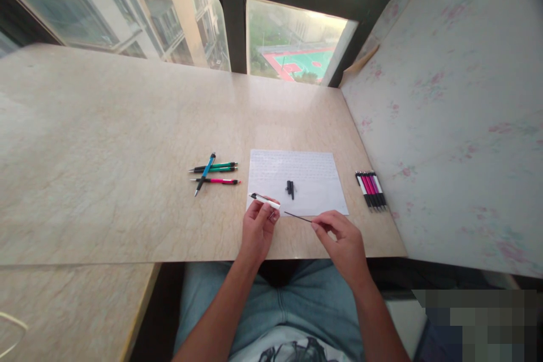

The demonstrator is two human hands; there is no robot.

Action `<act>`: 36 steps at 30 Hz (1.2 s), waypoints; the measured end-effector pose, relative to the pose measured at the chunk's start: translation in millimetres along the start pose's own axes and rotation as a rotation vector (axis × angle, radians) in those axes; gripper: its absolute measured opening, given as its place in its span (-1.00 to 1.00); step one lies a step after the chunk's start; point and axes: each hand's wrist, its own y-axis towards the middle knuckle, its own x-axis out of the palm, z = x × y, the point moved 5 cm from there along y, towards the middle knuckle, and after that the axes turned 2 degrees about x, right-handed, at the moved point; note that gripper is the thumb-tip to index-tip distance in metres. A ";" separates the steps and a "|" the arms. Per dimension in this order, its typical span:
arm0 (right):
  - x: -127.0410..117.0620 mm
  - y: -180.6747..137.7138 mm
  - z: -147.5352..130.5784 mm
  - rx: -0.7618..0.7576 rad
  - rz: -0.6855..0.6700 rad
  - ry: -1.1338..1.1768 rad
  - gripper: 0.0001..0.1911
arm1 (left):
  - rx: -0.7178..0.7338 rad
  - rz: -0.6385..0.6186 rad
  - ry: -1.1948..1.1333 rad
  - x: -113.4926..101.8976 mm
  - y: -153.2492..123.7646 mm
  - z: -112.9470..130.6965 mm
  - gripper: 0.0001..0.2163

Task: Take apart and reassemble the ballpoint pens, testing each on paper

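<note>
My left hand (261,223) is closed around a white pen barrel (266,201) with a black clip end pointing left. Between the fingertips of my right hand (341,237) is a thin dark pen refill (297,216), its free tip aimed left toward the barrel's open end. A small gap separates the refill from the barrel. Beyond the hands lies a sheet of written paper (314,192), and on it are small black pen parts (291,188). What else the left fingers may cover is hidden.
Left of the paper lie several pens: a blue pen (207,169) across green pens (224,169), and a pink pen (218,181). A row of white and purple pens (371,189) sits by the right wall (449,124). Windows (292,39) line the table's back.
</note>
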 end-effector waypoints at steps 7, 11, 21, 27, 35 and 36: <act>-7.5 -1.6 -3.7 0.000 0.024 -0.021 -0.87 | -0.003 0.001 -0.032 -2.6 1.6 -1.5 -0.81; -2.4 0.0 -6.1 -0.024 0.016 -0.036 -0.87 | 0.008 -0.015 0.085 -0.7 -1.5 -2.5 -0.79; 17.3 1.5 -2.5 0.100 0.078 0.035 -0.79 | -0.005 -0.092 0.218 1.5 -5.2 -5.9 -0.77; 15.0 8.6 10.9 0.155 0.062 0.147 -0.68 | -0.048 -0.049 0.064 0.7 -2.1 -5.4 -0.76; 36.5 57.7 38.1 0.044 0.049 -0.344 -0.78 | -0.047 -0.031 0.026 0.1 -0.7 -5.2 -0.78; 41.8 62.4 39.4 0.046 0.039 -0.401 -0.78 | -0.046 -0.027 0.027 0.2 -0.8 -5.1 -0.78</act>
